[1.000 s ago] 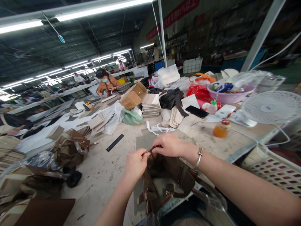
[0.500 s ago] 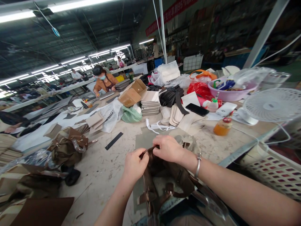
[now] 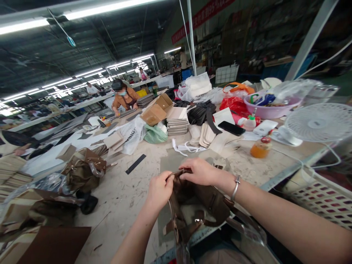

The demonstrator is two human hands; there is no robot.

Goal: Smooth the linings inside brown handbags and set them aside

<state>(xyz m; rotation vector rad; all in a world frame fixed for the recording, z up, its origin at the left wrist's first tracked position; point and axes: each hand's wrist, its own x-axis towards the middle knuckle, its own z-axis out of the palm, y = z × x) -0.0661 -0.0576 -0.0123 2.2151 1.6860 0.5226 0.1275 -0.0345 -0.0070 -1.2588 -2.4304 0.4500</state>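
A dark brown bag [image 3: 200,209] lies at the near edge of the worktable [image 3: 123,194], its straps and metal buckles hanging toward me. My left hand [image 3: 158,190] pinches the bag's top edge, fingers closed on it. My right hand [image 3: 202,171], with a silver bracelet on the wrist, grips the same edge just to the right, fingers curled over it. The two hands are a few centimetres apart, with a thin strip of the bag's edge stretched between them.
Another brown bag [image 3: 84,170] lies left, beside a black strip [image 3: 135,164]. Stacks of cut pieces [image 3: 177,123], a cardboard box [image 3: 154,112], a phone [image 3: 231,128], an orange jar [image 3: 260,147], a white fan [image 3: 319,123] and a pink basin [image 3: 268,108] crowd the far side. A person [image 3: 123,97] works at the back.
Both hands stay closed on the bag's top edge; they shifted slightly along it while the view swayed a little.
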